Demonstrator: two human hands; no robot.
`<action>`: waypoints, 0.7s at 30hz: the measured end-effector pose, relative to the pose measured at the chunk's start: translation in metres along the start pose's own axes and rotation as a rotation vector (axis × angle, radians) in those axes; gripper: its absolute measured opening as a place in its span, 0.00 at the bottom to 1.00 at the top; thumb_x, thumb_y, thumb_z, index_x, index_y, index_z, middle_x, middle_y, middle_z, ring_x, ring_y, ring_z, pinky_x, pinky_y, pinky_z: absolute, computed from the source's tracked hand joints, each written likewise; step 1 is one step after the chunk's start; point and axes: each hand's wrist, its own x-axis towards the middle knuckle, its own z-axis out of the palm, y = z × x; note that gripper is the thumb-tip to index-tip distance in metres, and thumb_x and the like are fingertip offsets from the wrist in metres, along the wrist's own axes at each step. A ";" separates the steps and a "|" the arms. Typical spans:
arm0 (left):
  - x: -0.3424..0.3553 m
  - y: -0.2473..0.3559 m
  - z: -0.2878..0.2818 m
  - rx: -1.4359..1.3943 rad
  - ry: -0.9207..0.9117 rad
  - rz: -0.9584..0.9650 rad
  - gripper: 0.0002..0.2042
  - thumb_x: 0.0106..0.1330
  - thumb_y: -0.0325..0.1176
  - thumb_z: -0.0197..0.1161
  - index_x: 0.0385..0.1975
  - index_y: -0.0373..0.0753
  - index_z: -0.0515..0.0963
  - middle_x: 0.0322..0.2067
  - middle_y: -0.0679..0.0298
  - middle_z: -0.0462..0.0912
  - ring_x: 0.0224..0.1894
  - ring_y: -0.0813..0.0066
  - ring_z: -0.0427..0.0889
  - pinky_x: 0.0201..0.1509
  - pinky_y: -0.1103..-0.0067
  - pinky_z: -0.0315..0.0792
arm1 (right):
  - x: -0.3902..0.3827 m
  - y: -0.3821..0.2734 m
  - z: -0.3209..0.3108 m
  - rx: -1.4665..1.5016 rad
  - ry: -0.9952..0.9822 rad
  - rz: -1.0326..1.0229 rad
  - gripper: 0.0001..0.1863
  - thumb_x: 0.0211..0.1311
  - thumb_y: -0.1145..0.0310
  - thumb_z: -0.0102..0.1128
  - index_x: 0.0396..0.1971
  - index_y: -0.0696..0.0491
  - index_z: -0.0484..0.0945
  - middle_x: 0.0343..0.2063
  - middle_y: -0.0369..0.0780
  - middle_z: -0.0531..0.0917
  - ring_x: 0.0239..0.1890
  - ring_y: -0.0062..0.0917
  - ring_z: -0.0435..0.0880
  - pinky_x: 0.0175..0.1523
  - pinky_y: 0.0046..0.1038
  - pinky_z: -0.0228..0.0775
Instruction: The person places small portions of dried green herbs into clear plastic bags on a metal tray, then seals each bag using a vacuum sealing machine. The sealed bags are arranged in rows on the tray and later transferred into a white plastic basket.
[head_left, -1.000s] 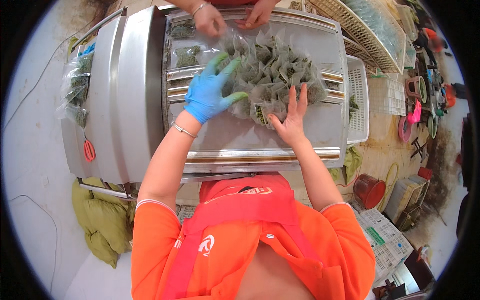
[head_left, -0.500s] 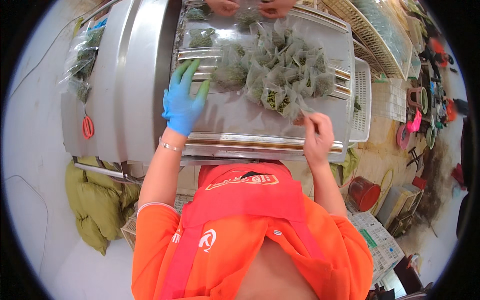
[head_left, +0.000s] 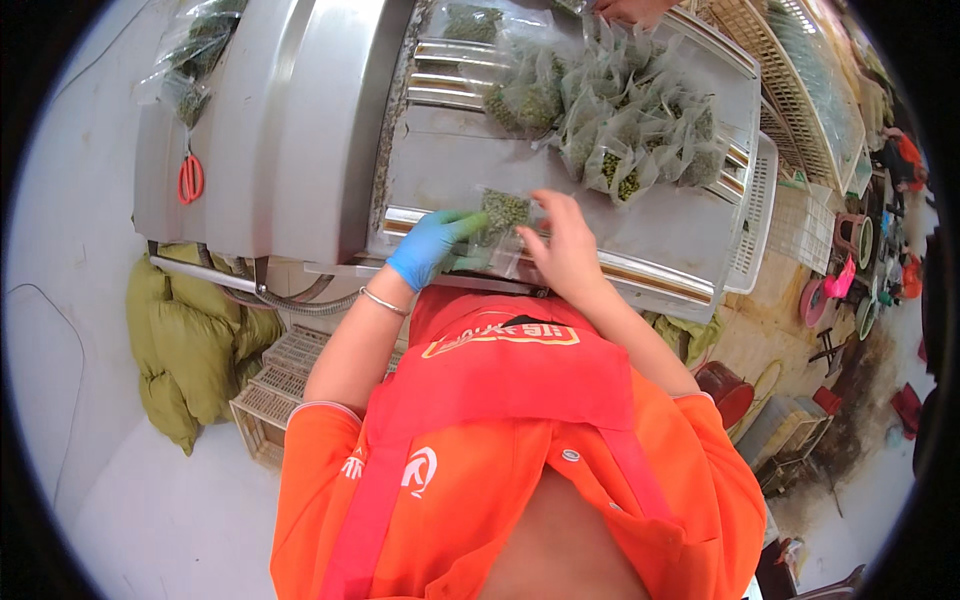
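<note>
At near edge of silver metal table [head_left: 450,150], flat, clear plastic bag of green grains [head_left: 505,209] is being gripped by blue-gloved left hand [head_left: 432,246]; whether being grasped by bare right hand [head_left: 568,245] cannot be told.

Plastic bags [head_left: 630,120] on metal table [head_left: 440,150]

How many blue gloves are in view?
1: the blue, green-fingered glove on the left hand, beside the clear plastic bag of green pieces. Others may be hidden.
</note>
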 end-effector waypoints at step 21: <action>0.007 0.017 -0.078 1.634 0.735 0.781 0.24 0.58 0.36 0.67 0.58 0.56 0.75 0.53 0.58 0.78 0.51 0.57 0.82 0.55 0.61 0.75 | 0.024 -0.028 0.076 -0.113 -0.201 -0.185 0.12 0.55 0.68 0.65 0.36 0.52 0.73 0.33 0.43 0.82 0.38 0.43 0.82 0.38 0.41 0.76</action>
